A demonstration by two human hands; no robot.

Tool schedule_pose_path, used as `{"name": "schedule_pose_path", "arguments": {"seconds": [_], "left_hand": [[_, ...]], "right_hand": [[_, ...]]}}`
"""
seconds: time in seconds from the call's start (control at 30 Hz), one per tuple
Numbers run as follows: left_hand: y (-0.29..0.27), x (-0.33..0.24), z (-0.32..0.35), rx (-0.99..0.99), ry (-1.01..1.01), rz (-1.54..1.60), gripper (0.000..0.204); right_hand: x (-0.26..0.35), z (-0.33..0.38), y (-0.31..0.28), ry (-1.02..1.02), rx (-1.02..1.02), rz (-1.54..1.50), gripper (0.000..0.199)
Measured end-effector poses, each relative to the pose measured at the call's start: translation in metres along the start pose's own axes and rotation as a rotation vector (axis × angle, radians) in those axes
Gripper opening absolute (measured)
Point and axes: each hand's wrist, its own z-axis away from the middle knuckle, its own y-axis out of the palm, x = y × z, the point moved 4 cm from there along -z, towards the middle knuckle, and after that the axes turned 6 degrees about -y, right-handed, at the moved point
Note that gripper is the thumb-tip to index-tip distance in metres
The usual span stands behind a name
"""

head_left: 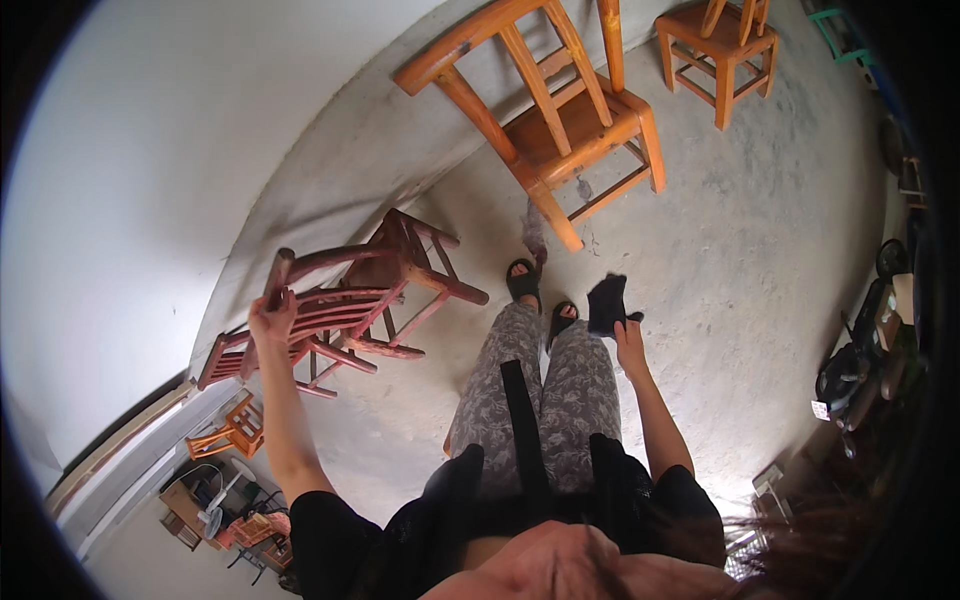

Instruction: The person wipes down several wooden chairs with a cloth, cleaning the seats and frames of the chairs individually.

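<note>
Head view: your left hand (272, 318) is clenched around the top rail of a dark red wooden chair (345, 310), which is tipped off level beside the white wall (150, 180). Your right hand (630, 340) pinches a black cloth (606, 303), hanging just right of your sandalled feet. The floor (760, 230) is bare grey concrete. Two orange wooden chairs (560, 110) stand ahead, near each other.

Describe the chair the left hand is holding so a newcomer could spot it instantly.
Start at the pale wall on the left and follow it down to the concrete floor. There the left hand grips the top rail of a dark reddish wooden chair. Unlike the two lighter orange chairs standing upright farther back, it is tipped off its legs.
</note>
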Motion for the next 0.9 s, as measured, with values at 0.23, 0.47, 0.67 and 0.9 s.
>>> {"name": "schedule_pose_path", "arguments": {"seconds": [0.23,0.47,0.67,0.9], "left_hand": [[0.047,0.0,-0.009,0.029,0.058,-0.328,0.023],[0.255,0.168,-0.004,0.222,0.493,-1.274,0.046],[0.405,0.245,0.0,0.076,1.599,-2.088,0.061],[0.416,0.242,0.003,0.021,1.581,-2.181,0.046]], "right_hand": [[0.131,-0.043,-0.014,-0.022,0.183,-0.592,0.034],[0.171,-0.049,-0.02,-0.038,0.344,-0.991,0.056],[0.149,-0.049,-0.035,0.005,0.388,-1.005,0.049],[0.155,-0.068,-0.054,0.04,0.428,-1.085,0.03]]}}
